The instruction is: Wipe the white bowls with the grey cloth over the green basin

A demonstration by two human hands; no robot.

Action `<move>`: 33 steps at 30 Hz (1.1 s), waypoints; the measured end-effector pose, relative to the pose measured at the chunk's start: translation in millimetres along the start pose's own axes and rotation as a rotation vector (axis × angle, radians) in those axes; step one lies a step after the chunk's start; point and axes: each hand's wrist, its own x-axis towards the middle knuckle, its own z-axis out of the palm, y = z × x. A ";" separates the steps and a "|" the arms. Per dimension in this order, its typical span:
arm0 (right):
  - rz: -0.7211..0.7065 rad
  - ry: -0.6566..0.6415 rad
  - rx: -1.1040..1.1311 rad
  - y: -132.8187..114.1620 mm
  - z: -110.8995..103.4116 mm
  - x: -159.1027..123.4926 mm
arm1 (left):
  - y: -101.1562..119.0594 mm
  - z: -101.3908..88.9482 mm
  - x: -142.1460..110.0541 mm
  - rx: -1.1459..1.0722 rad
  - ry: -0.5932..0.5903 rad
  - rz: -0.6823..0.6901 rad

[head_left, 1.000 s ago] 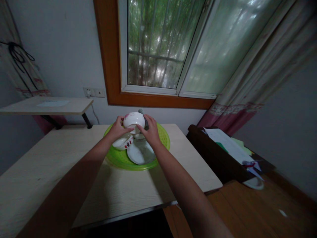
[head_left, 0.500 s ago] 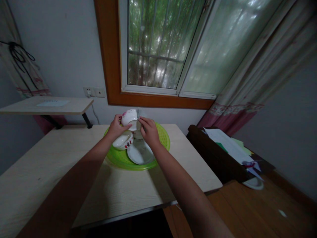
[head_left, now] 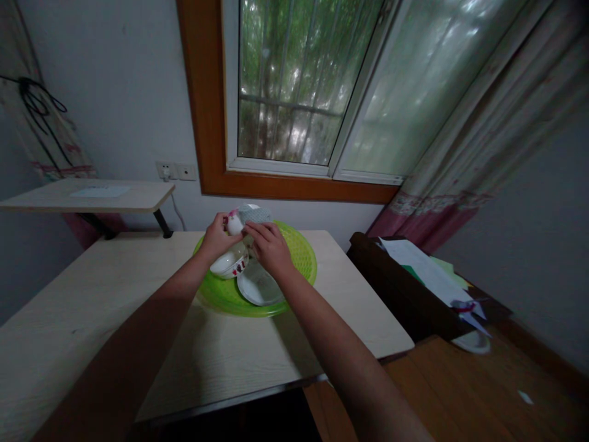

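My left hand (head_left: 219, 236) grips a white bowl with pink flowers (head_left: 234, 223), tilted above the basket. In my right hand (head_left: 270, 247) is a grey-green cloth (head_left: 255, 213), pressed over the bowl's outer side and covering much of it. Below them, a green plastic basket (head_left: 301, 258) stands on the table. Inside it a second white bowl with red and dark figures (head_left: 229, 265) leans at the left. A white plate (head_left: 257, 287) lies at the front of the basket, its right part behind my right hand. Another piece of crockery behind it is mostly hidden.
The pale wooden table (head_left: 257, 350) ends at the wall under the window. A small raised shelf (head_left: 138, 199) with a paper sheet stands at the left. Right of the table is a dark brown piece of furniture (head_left: 386, 285) with papers (head_left: 423, 267) on it.
My right hand has moved left across the bowl, bringing the cloth over its side. My left hand keeps its hold in nearly the same place.
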 end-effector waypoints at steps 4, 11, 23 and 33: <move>0.097 0.138 -0.009 10.5 -1.8 -1.1 | 2.7 -1.5 0.0 0.029 0.026 -0.006; 0.111 0.200 0.005 14.7 -3.3 -3.4 | 10.9 -4.4 -2.8 0.055 0.041 0.025; -0.096 -0.043 -0.011 -3.7 -3.7 -3.3 | 1.1 -1.8 -2.3 0.034 -0.001 0.050; -0.070 0.173 -0.052 7.0 -1.8 1.4 | 2.4 0.3 -4.0 0.091 -0.029 0.098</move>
